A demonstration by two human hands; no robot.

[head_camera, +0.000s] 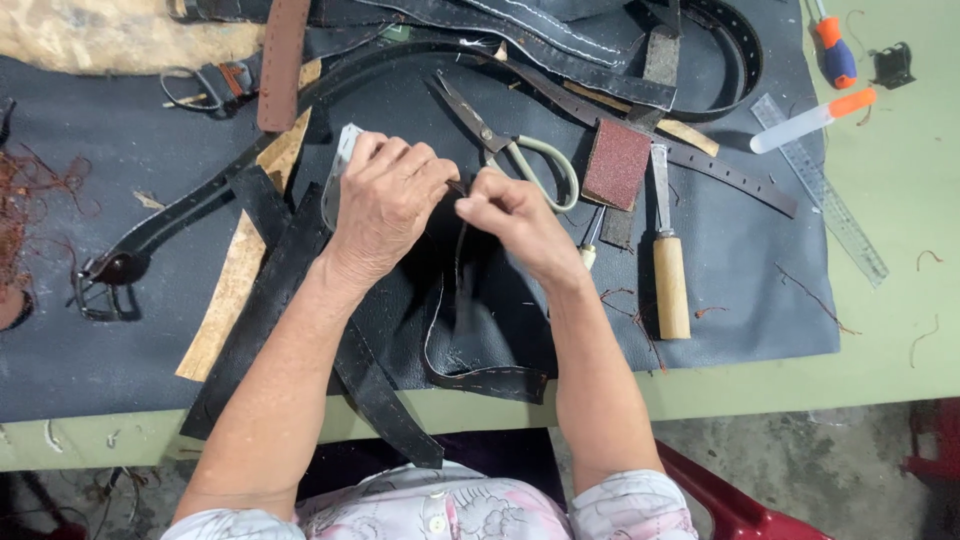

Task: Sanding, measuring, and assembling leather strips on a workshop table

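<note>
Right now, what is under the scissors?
The scissors lie on a dark sheet covering the green table, with black straps beside the blades. The right hand covers part of a handle loop.

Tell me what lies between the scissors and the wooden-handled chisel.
In the head view, a reddish-brown sanding block lies between the scissors and the wooden-handled chisel, resting on a dark strap. Below it, a small pale-handled tool pokes out beside the right hand.

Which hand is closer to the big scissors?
The right hand. It sits just below the scissors, almost touching the pale handle loops. The left hand is farther over to the left of them, pressing on the dark leather piece.
</note>
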